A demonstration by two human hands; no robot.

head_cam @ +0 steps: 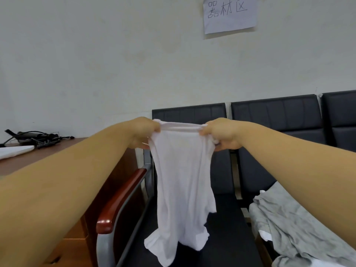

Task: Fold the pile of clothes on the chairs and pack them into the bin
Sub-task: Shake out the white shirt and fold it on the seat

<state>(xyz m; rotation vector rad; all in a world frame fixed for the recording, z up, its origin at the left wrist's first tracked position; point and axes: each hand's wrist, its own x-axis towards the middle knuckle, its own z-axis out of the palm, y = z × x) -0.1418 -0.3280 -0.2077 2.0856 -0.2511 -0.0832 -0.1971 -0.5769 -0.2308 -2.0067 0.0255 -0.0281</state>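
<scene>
A white garment (pixel 183 189) hangs in the air in front of me, over the black seat of the leftmost chair (pixel 227 237). My left hand (pixel 142 132) grips its upper left edge and my right hand (pixel 221 133) grips its upper right edge, with the top hem stretched between them. Its lower end touches the seat. On the chair to the right lies a pile of grey clothes (pixel 300 234) with a bit of white cloth in it. No bin is in view.
A row of black chairs (pixel 275 116) stands against the white wall. The left chair has a red-brown armrest (pixel 121 201) on a grey frame. A wooden desk (pixel 38 158) at left carries black cables (pixel 36 137) and a white sheet. A paper sign (pixel 229 14) hangs on the wall.
</scene>
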